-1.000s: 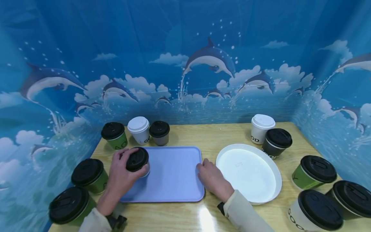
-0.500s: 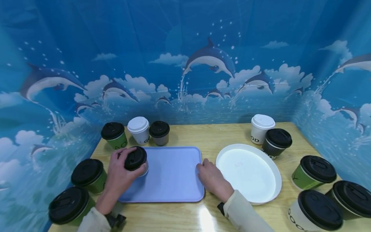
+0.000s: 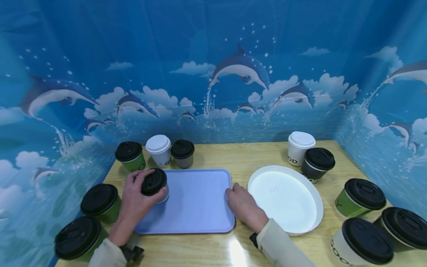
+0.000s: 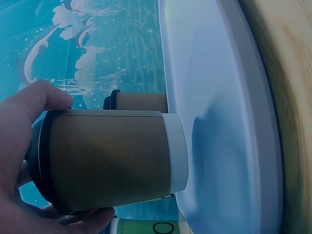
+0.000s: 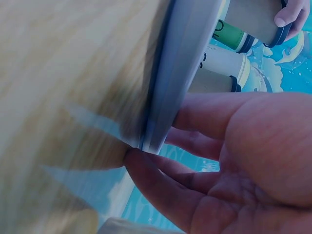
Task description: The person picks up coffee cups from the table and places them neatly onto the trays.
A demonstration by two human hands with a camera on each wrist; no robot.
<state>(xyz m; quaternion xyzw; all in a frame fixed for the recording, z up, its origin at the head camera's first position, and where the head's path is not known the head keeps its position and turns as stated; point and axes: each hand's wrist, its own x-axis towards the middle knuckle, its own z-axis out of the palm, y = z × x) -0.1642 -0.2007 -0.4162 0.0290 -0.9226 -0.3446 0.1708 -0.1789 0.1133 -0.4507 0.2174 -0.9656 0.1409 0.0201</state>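
Observation:
A paper coffee cup with a black lid and a brownish-grey sleeve is in my left hand. The thumb and fingers grip it around the lid and upper part. It hangs over the left end of the lilac tray; in the left wrist view a gap separates its base from the tray, where a shadow falls. My right hand holds the tray's right edge, thumb against the rim and fingertips at its underside, as the right wrist view shows.
A round white tray lies right of my right hand. Behind the lilac tray stand a green cup, a white cup and a grey cup. Green cups line the left; several more lidded cups stand at right.
My left hand has shifted slightly left with the coffee cup, toward the tray's left edge. The right hand keeps its place on the tray edge.

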